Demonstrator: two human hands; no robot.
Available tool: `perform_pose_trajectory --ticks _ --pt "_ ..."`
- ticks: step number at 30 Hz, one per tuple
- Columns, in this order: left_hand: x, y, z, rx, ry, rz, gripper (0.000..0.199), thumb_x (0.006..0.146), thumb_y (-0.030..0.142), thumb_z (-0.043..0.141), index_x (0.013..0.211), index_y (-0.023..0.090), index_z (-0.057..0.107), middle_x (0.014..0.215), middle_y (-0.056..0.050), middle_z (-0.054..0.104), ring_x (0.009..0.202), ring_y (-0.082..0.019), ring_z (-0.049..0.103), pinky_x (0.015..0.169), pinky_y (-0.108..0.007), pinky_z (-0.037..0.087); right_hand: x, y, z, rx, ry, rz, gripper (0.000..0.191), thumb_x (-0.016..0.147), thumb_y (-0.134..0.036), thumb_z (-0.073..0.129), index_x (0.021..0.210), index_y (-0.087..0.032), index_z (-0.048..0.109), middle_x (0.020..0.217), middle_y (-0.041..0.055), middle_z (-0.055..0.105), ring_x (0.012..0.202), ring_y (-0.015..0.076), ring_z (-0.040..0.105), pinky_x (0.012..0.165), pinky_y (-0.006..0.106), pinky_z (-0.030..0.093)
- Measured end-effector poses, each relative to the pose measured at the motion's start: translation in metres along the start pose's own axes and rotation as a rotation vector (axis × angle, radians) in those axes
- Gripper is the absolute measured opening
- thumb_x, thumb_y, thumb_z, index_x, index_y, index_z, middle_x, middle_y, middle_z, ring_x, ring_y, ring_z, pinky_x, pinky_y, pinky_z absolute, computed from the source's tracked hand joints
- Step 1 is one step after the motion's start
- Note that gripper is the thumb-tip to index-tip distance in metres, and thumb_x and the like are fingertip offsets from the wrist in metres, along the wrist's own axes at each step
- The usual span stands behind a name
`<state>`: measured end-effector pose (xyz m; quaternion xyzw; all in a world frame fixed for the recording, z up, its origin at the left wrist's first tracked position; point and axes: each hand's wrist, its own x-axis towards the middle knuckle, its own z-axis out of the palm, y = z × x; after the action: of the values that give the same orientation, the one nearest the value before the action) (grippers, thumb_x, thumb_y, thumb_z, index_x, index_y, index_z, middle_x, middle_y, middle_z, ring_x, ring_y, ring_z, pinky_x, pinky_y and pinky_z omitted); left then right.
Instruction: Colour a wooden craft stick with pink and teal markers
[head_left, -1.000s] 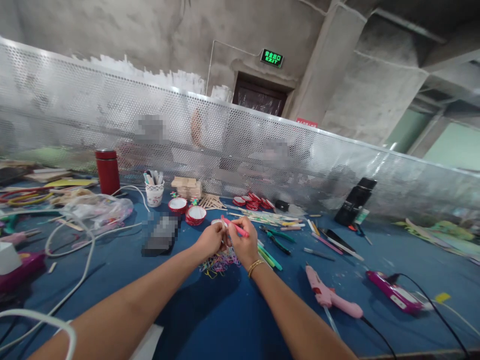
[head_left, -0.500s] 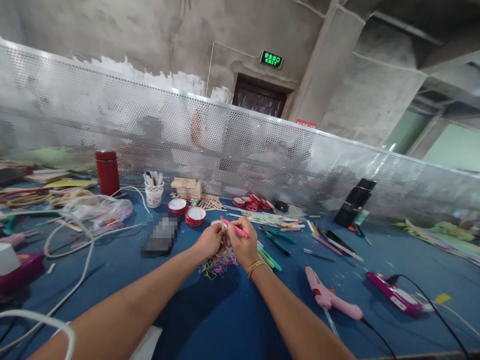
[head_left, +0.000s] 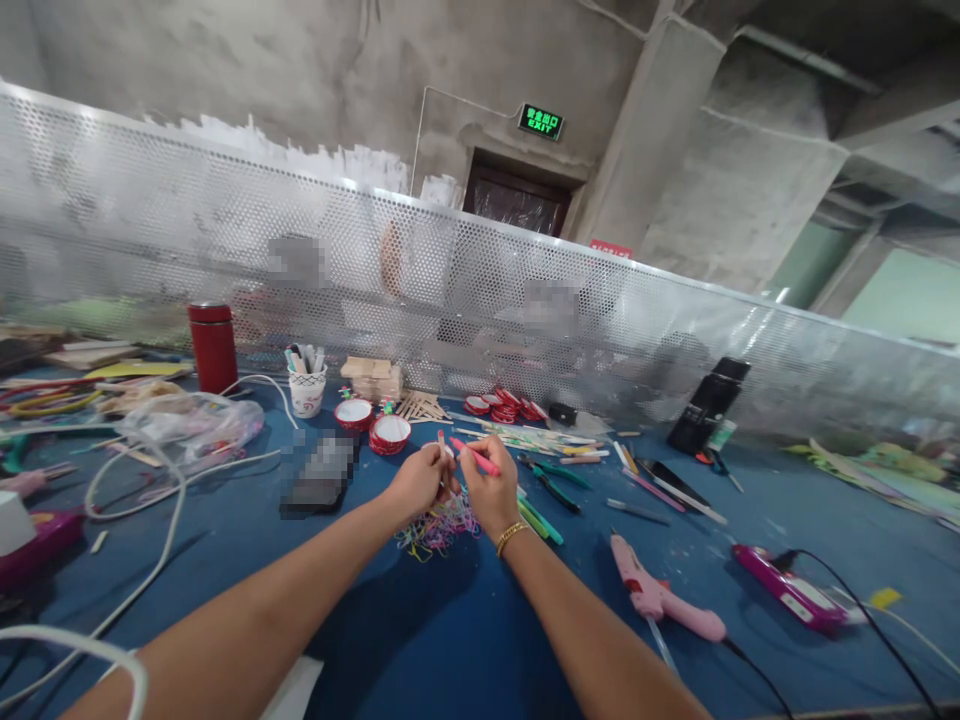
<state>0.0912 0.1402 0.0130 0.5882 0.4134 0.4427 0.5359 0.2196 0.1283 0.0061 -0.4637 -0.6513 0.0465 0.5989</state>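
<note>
Head: right hand (head_left: 491,485) clamped on pink marker (head_left: 489,466), far end toward 10 o'clock. Left hand (head_left: 417,480) pinched on small piece (head_left: 448,450), mostly hidden, at marker's 9 o'clock. From both hands: loops (head_left: 437,532) at 6, phone (head_left: 321,475) at 9, glue gun (head_left: 664,597) at 4.

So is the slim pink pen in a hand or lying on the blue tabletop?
In the right hand: fingers close around the slim pink pen. Capped or not, I cannot tell.
</note>
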Motion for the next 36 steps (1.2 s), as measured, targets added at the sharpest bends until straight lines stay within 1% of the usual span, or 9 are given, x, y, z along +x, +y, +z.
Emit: perform_pose_trajectory --ticks 7,10,14,18,20,25,27,32,36 --pt "0.004 -0.008 0.0 -0.016 -0.009 0.023 0.03 0.088 0.041 0.052 0.068 0.018 0.048 0.047 0.004 0.05 0.034 -0.007 0.04 0.037 -0.02 0.024 -0.003 -0.003 0.001 0.028 -0.025 -0.01 0.013 0.086 -0.031 0.054 0.079 -0.02 0.057 0.079 0.003 0.063 0.077 0.0182 0.057 0.072 0.03 0.044" --pt "0.005 -0.008 0.0 -0.018 -0.006 0.008 0.03 0.087 0.041 0.054 0.068 0.018 0.048 0.048 0.003 0.052 0.034 -0.007 0.042 0.038 -0.02 0.025 -0.003 -0.003 0.001 0.027 -0.027 -0.009 0.013 0.086 -0.03 0.055 0.078 -0.021 0.057 0.079 0.0028 0.063 0.077 0.018 0.057 0.071 0.03 0.044" --pt "0.005 -0.007 0.001 0.007 0.005 -0.002 0.026 0.09 0.036 0.049 0.07 0.019 0.047 0.049 0.003 0.053 0.033 -0.008 0.043 0.038 -0.021 0.025 -0.003 -0.003 0.002 0.035 -0.032 -0.006 0.013 0.086 -0.031 0.055 0.078 -0.021 0.057 0.079 0.0027 0.063 0.076 0.0178 0.057 0.07 0.029 0.044" --pt "0.004 -0.006 0.001 0.005 0.008 -0.002 0.027 0.089 0.037 0.051 0.069 0.019 0.047 0.048 0.003 0.052 0.034 -0.008 0.043 0.038 -0.02 0.025 -0.003 -0.003 0.002 0.031 -0.039 -0.007 0.014 0.086 -0.032 0.055 0.078 -0.021 0.057 0.079 0.0028 0.063 0.076 0.0179 0.057 0.07 0.029 0.044" --pt "0.003 -0.005 0.0 0.013 0.003 0.009 0.028 0.089 0.037 0.05 0.069 0.019 0.047 0.047 0.003 0.052 0.033 -0.008 0.041 0.038 -0.021 0.025 -0.003 -0.003 0.002 0.023 -0.032 -0.012 0.014 0.086 -0.031 0.054 0.078 -0.021 0.057 0.079 0.0028 0.063 0.076 0.0179 0.057 0.071 0.03 0.043" --pt "0.002 0.0 -0.001 0.001 0.011 0.008 0.02 0.09 0.034 0.046 0.078 0.019 0.049 0.053 0.002 0.058 0.033 -0.008 0.042 0.036 -0.02 0.025 0.0 0.0 0.0 -0.006 0.005 -0.011 0.015 0.087 -0.031 0.054 0.077 -0.02 0.056 0.075 0.002 0.062 0.073 0.0175 0.056 0.07 0.029 0.042" --pt "0.002 0.0 -0.001 -0.013 0.002 -0.005 0.019 0.09 0.034 0.045 0.078 0.019 0.048 0.054 0.001 0.059 0.032 -0.008 0.042 0.036 -0.02 0.025 0.001 0.0 -0.001 -0.006 0.014 -0.02 0.015 0.087 -0.031 0.053 0.077 -0.02 0.056 0.075 0.0021 0.061 0.074 0.0175 0.056 0.07 0.029 0.042" --pt "0.007 -0.008 -0.001 -0.023 -0.019 0.011 0.028 0.088 0.042 0.051 0.072 0.019 0.048 0.051 0.002 0.055 0.033 -0.007 0.041 0.038 -0.02 0.025 -0.002 -0.004 0.0 0.034 -0.011 -0.022 0.014 0.087 -0.031 0.054 0.078 -0.021 0.056 0.079 0.003 0.063 0.077 0.0181 0.057 0.072 0.03 0.044" --pt "0.008 -0.012 -0.002 -0.018 -0.023 0.021 0.032 0.088 0.042 0.05 0.067 0.019 0.047 0.048 0.003 0.05 0.033 -0.007 0.039 0.038 -0.021 0.024 -0.002 -0.006 0.0 0.047 -0.029 -0.024 0.014 0.086 -0.031 0.055 0.077 -0.021 0.057 0.077 0.0024 0.062 0.077 0.0183 0.057 0.071 0.03 0.044"
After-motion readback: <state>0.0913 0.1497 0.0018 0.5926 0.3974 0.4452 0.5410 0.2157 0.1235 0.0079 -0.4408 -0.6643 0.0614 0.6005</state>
